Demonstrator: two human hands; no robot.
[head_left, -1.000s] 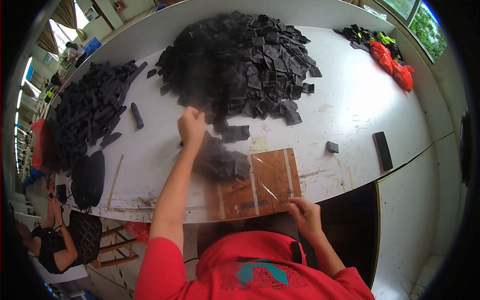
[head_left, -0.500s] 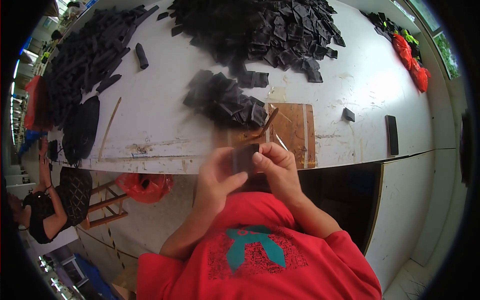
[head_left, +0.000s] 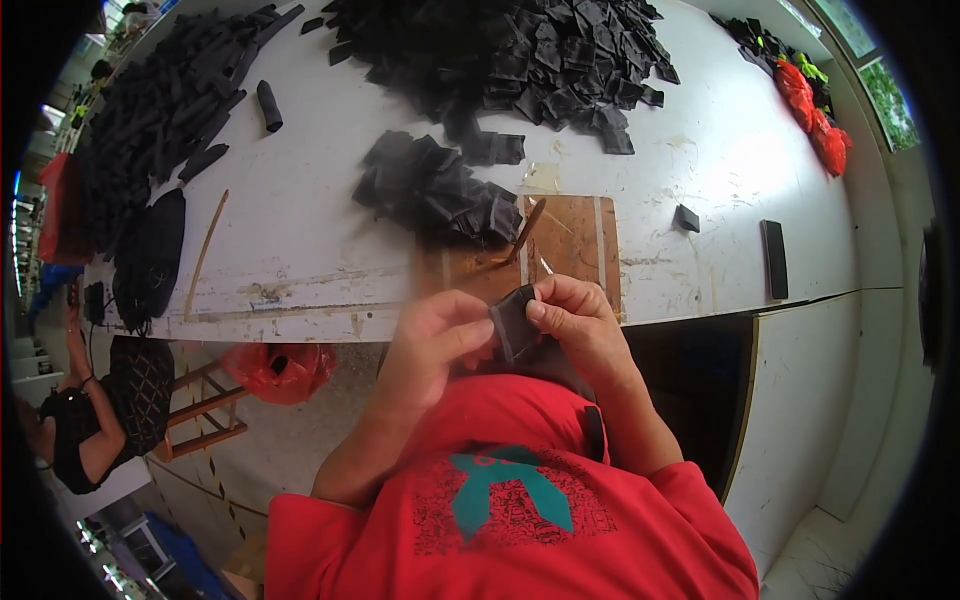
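A small flat black fabric piece (head_left: 515, 332) is held up in front of my red shirt, just off the table's front edge. My right hand (head_left: 585, 328) pinches its upper right corner between thumb and forefinger. At its left edge, my left hand (head_left: 432, 345) is closed with thumb and fingertips on the fabric; some of those fingers are hidden behind it. Beyond my hands lies a brown wooden board (head_left: 580, 235) with a narrow brown strip (head_left: 527, 232) slanting up from it. A thin shiny sliver shows beside my right forefinger; its kind is unclear.
A small heap of black fabric pieces (head_left: 440, 195) overlaps the board's left side, with a larger pile (head_left: 560, 60) behind. Black rolled pieces (head_left: 165, 90) fill the far left. A black bar (head_left: 774, 260) lies right. Another person (head_left: 95, 430) sits at left near a red bag (head_left: 280, 372).
My left thumb has drawn back from across the fabric to its left edge. The piece has tilted and shifted slightly right, with my right hand still pinching its corner.
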